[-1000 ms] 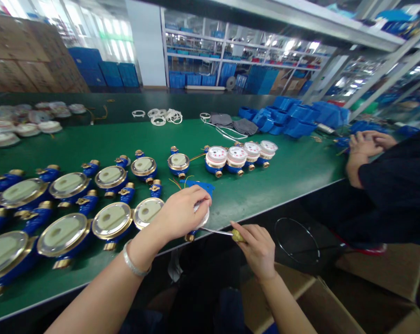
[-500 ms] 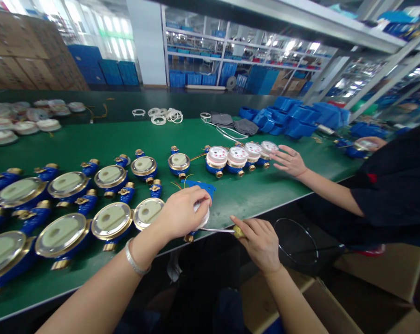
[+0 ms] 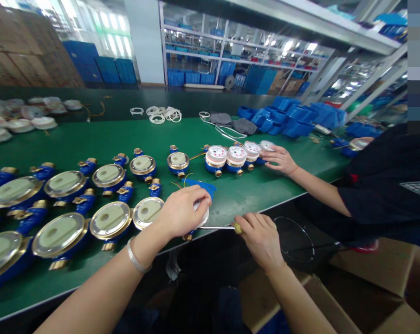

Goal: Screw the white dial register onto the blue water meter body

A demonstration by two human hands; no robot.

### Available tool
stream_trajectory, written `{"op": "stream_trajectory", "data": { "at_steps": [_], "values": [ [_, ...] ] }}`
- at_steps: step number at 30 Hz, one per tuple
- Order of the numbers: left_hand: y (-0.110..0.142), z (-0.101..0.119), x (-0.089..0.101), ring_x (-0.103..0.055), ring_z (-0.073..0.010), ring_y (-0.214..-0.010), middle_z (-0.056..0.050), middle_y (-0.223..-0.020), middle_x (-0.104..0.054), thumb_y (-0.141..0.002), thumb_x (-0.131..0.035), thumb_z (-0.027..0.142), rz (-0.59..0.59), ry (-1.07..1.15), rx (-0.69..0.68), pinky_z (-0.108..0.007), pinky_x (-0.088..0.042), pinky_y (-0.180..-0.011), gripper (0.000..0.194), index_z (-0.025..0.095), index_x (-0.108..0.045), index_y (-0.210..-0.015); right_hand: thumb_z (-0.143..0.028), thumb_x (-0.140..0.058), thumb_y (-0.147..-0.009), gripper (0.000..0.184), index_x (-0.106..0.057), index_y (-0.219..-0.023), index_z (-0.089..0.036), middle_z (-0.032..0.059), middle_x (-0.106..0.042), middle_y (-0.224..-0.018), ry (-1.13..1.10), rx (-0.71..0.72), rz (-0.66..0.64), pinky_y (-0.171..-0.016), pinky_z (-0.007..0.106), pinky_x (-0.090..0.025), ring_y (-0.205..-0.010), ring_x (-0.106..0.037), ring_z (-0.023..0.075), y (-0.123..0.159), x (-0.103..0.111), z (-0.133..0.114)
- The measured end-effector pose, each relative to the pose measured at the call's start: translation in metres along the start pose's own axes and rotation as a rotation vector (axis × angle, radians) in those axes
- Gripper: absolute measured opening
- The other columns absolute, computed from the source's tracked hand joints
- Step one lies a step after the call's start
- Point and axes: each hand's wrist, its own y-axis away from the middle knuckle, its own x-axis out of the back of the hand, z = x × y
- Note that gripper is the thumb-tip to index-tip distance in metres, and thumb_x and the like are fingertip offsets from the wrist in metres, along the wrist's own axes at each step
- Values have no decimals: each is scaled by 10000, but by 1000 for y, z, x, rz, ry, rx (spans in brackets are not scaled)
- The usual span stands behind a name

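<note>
Screwdriver point(image 3: 216, 228) lies level, tip leftward into meter point(image 3: 199, 218); right hand point(image 3: 260, 239) grips handle, left hand point(image 3: 182, 211) clamps meter.

— What colour is the flat felt-topped counter point(image 3: 258, 185)?

— Deep green. The round water meters with glass faces point(image 3: 107, 221) have blue bodies, brass-gold rims and pale cream dials.

— And the four finished round meters point(image 3: 235, 155)?

— White dials with red marks. Behind them lie bright blue plastic caps point(image 3: 293, 118) and grey cloth gloves point(image 3: 244, 125).

Four white-dialled meters point(image 3: 242, 155) in one row, two grey cloths point(image 3: 233, 123).
</note>
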Motion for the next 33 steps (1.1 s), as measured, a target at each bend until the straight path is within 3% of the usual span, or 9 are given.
{"op": "stream_trajectory", "data": {
  "at_steps": [4,7,12,16,18,21,24,27,33],
  "values": [
    [0,0,0,-617,-177,-868,3,-883,-657,-931,-449,252,8,9,6,-298,-449,-802,220,220,-633,-814,-259,-536,-965,117,-641,-958,-208,26,-580,-772,18,52,11,-753,324,-306,-765,-471,183,-13,2,9],
    [1,1,0,-620,-178,-856,-4,-881,-662,-934,-443,254,33,12,17,-301,-452,-798,236,216,-631,-797,-257,-505,-977,155,-633,-924,-189,25,-571,-741,-66,48,-8,-713,320,-295,-734,-460,183,-7,-2,7],
    [2,5,-7,-620,-193,-878,-19,-894,-668,-947,-431,270,86,-11,26,-315,-452,-815,243,214,-627,-815,-220,-437,-994,221,-600,-852,-175,22,-576,-716,-165,-5,3,-655,305,-290,-685,-469,165,10,-8,-34],
    [4,6,-11,-606,-224,-904,-53,-930,-649,-954,-437,308,124,-52,26,-352,-449,-846,228,193,-623,-891,-244,-472,-980,174,-585,-857,-196,8,-580,-708,-357,-29,77,-663,302,-317,-682,-490,156,0,1,-80],
    [5,2,-8,-612,-212,-907,-44,-937,-651,-958,-439,300,114,-49,22,-336,-458,-849,215,196,-621,-908,-268,-477,-983,177,-578,-862,-186,24,-593,-727,-402,-129,135,-661,305,-333,-688,-501,160,-3,6,-86],
    [7,-3,-2,-622,-194,-924,-30,-957,-658,-970,-431,290,88,-40,17,-315,-469,-854,209,204,-620,-943,-331,-455,-996,227,-558,-856,-185,29,-589,-726,-357,-246,153,-651,288,-376,-665,-523,155,11,7,-76],
    [6,-2,0,-618,-196,-935,-30,-969,-658,-976,-426,287,58,-50,9,-324,-467,-869,216,206,-624,-951,-413,-432,-995,266,-543,-908,-187,18,-593,-726,-299,-340,81,-600,257,-423,-623,-577,143,39,7,-63],
    [3,6,-3,-609,-221,-936,-47,-959,-652,-972,-424,277,35,-84,15,-358,-458,-881,226,196,-631,-933,-457,-368,-1006,308,-533,-991,-197,17,-642,-767,-305,-389,-39,-559,245,-459,-612,-641,145,60,10,-65],
    [1,17,-5,-597,-233,-911,-64,-935,-632,-986,-377,268,22,-161,74,-373,-451,-863,271,189,-626,-912,-449,-305,-1020,337,-548,-1033,-215,16,-708,-770,-402,-421,-175,-541,252,-498,-621,-698,164,63,17,-86]
  ]
}}
